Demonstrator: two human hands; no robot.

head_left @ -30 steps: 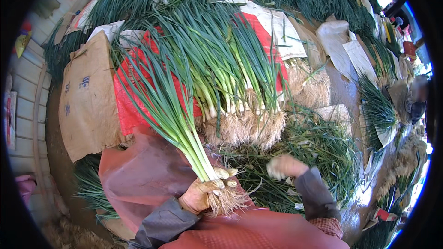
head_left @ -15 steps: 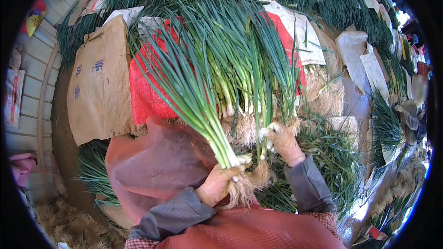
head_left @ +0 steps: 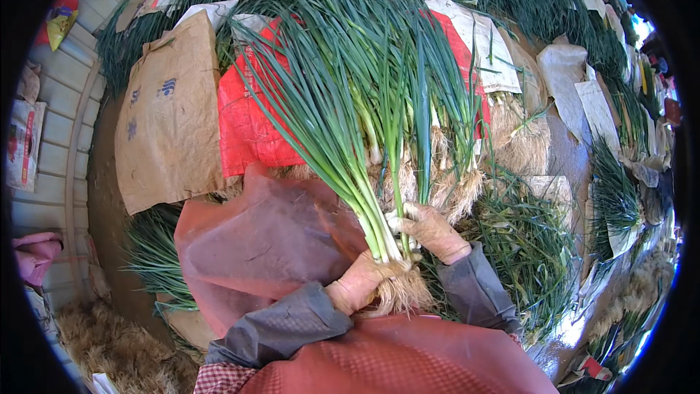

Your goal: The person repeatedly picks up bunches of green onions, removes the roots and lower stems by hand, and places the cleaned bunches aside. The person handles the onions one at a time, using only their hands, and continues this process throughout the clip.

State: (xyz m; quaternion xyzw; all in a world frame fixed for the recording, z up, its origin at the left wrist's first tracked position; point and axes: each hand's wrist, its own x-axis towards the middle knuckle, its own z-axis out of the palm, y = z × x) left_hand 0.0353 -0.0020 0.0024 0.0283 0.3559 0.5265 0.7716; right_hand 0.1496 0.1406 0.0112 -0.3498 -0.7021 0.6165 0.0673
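A bunch of long green onion plants (head_left: 350,190) slants up from low centre, white stems and pale roots (head_left: 399,292) at the lower end. My left hand (head_left: 359,277) is closed round the bunch just above the roots. My right hand (head_left: 430,230), fingers bent, grips a single onion stalk (head_left: 397,182) against the right side of the bunch. Behind them more onions (head_left: 459,153) lie in a row, roots toward me, over red sacking (head_left: 244,131). A pinkish translucent sheet (head_left: 255,241) is under my left forearm.
A brown sack (head_left: 168,113) lies at left beside pale slatted panels (head_left: 55,138). Loose green leaves (head_left: 525,263) are heaped at right. More onion rows (head_left: 525,7) and white sacks (head_left: 474,44) stretch across the back. Tan fibrous matter (head_left: 124,343) lies at lower left.
My right hand has gone from empty at right to gripping a stalk, now brought left against the bunch. My left hand and bunch have shifted right and slightly up from a second ago.
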